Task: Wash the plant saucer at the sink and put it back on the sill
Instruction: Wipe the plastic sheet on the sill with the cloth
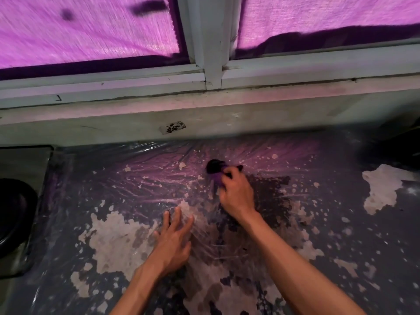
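My right hand point(237, 192) grips a small purple cloth-like thing point(217, 178) against the plastic-covered worktop point(136, 178). A dark round lump point(213, 165) sticks out just beyond its fingers; I cannot tell what it is. My left hand point(175, 237) lies flat with fingers spread on the plastic sheet, a little nearer and to the left. The pale window sill point(204, 110) runs across the view behind both hands, bare apart from a dark smudge point(173, 127). A dark round vessel point(16, 214) sits at the far left in the sink point(25, 162); whether it is the saucer is unclear.
Clear plastic film covers the worn, flaking dark worktop. A dark wet-looking stain point(268, 192) spreads to the right of my right hand. A window with a purple-lit covering point(91, 30) and a white frame post point(209, 42) rises above the sill. A dark object point(400, 151) stands at the right edge.
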`<state>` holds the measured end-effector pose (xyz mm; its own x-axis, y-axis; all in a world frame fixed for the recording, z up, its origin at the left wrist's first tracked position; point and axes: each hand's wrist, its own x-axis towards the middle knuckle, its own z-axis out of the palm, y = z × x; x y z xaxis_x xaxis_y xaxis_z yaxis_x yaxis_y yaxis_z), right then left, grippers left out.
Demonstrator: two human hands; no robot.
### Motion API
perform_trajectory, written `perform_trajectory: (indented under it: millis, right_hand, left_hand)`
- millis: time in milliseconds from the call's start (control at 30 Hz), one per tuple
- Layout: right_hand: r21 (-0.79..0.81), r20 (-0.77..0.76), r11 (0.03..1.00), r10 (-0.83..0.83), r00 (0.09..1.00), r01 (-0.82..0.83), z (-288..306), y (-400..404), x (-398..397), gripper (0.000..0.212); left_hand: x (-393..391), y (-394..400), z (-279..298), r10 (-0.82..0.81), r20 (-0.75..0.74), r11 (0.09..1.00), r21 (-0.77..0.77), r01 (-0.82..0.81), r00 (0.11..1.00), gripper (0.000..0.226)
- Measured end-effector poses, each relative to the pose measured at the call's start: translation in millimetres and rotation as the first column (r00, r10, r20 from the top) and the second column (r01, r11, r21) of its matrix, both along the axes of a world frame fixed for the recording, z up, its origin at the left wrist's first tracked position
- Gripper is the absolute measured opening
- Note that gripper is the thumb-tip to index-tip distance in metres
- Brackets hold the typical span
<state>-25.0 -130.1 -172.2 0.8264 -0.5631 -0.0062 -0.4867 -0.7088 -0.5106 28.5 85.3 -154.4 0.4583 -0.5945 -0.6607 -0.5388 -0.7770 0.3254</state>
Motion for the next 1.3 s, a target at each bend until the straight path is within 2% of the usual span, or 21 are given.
perform_trajectory:
  millis: [100, 200, 267, 300, 333, 367, 400, 433, 467, 533, 567, 600, 667, 767, 900, 1033, 1167, 1233, 1300]
  right_hand:
    - [-0.056, -0.028, 0.948, 0.314, 0.949, -0.315, -2.9, 23.3, -12.5, 0.044]
    - [-0.126, -0.06, 0.82, 0.556, 0.829, -0.559, -5.2, 28.5, -50.2, 0.046]
    - [-0.156, -0.095, 0.756, 0.629, 0.772, -0.636, -4.5, 23.0, -75.8, 0.043]
    - [-0.125, -0.08, 0.777, 0.612, 0.787, -0.617, -3.1, 18.9, -84.0, 0.044]
    - [-0.032, -0.015, 0.842, 0.539, 0.842, -0.539, 0.4, 15.2, -88.5, 0.048]
    - [0.141, 0.067, 0.912, 0.38, 0.923, -0.385, 7.2, 11.3, -90.4, 0.053]
    - [0.362, 0.119, 0.912, 0.159, 0.98, -0.192, 14.9, 4.7, -90.8, 0.056]
    - [0.567, 0.132, 0.824, -0.067, 0.989, -0.019, 23.6, -4.5, -91.2, 0.057]
    - [0.725, 0.117, 0.682, -0.258, 0.959, 0.095, 32.6, -14.0, -92.5, 0.055]
    - [0.889, 0.088, 0.422, -0.542, 0.836, 0.179, 45.9, -33.7, -104.9, 0.037]
    - [0.909, 0.069, 0.356, -0.64, 0.766, 0.215, 50.0, -42.5, -114.4, 0.026]
    - [0.89, 0.065, 0.363, -0.7, 0.711, 0.277, 52.2, -49.7, -125.6, 0.019]
    - [0.738, 0.077, 0.495, -0.738, 0.671, 0.46, 48.4, -58.0, -149.2, 0.013]
    - [0.43, 0.045, 0.702, -0.644, 0.763, 0.567, 33.2, -48.6, -176.4, 0.012]
    - [0.187, -0.034, 0.865, -0.469, 0.883, 0.466, 9.7, -3.9, -186.0, 0.031]
    - [0.094, -0.058, 0.911, -0.398, 0.916, 0.402, 0.8, 46.6, -162.4, 0.049]
    - [0.06, -0.016, 0.909, -0.413, 0.911, 0.413, 2.3, 92.1, -125.9, 0.051]
    - [0.089, 0.014, 0.918, -0.389, 0.921, 0.386, 5.7, 115.3, -103.1, 0.05]
    - [0.196, 0.059, 0.909, -0.386, 0.921, 0.369, 10.2, 131.9, -76.0, 0.048]
  left_hand:
    - [-1.4, -1.3, -1.7, -0.001, 0.021, 1.0, 0.012, 0.001, 1.0, 0.068]
    - [-0.9, -2.4, -1.4, 0.015, 0.005, 1.0, 0.005, -0.015, 1.0, 0.07]
    - [-1.1, -2.4, -0.3, 0.009, 0.01, 1.0, 0.019, -0.01, 1.0, 0.072]
    - [-1.2, -2.2, 0.2, 0.0, 0.018, 1.0, 0.025, -0.001, 1.0, 0.072]
    - [-1.1, -2.2, 0.8, -0.008, 0.023, 1.0, 0.025, 0.007, 1.0, 0.071]
    - [-1.0, -1.9, 1.7, -0.013, 0.023, 1.0, 0.021, 0.012, 1.0, 0.07]
    - [-0.7, -2.0, 2.8, -0.016, 0.019, 1.0, 0.013, 0.016, 1.0, 0.069]
    - [-0.4, -2.1, 3.8, -0.018, 0.014, 1.0, 0.006, 0.018, 1.0, 0.068]
    - [-0.6, -2.1, 4.7, -0.02, 0.01, 1.0, 0.002, 0.02, 1.0, 0.067]
    - [-1.1, -2.4, 5.9, -0.02, 0.008, 1.0, -0.002, 0.02, 1.0, 0.066]
    - [-1.2, -2.2, 6.3, -0.019, 0.007, 1.0, -0.004, 0.019, 1.0, 0.066]
    - [-1.2, -2.2, 6.5, -0.02, 0.006, 1.0, -0.002, 0.02, 1.0, 0.066]
    - [-0.8, -1.8, 6.2, -0.026, 0.0, 1.0, 0.005, 0.026, 1.0, 0.067]
    - [-0.2, -1.1, 5.1, -0.029, -0.008, 1.0, 0.003, 0.029, 1.0, 0.069]
    - [1.2, -0.5, 4.7, -0.04, -0.011, 0.999, 0.014, 0.04, 0.999, 0.07]
    - [1.3, 0.2, 4.1, -0.037, -0.009, 0.999, 0.013, 0.038, 0.999, 0.071]
    - [0.7, 0.6, -0.6, -0.04, 0.011, 0.999, 0.01, 0.04, 0.999, 0.071]
    - [0.3, 0.5, -2.6, -0.043, 0.03, 0.999, 0.021, 0.043, 0.999, 0.073]
    - [2.2, -0.9, -4.8, -0.045, 0.041, 0.999, 0.017, 0.044, 0.998, 0.07]
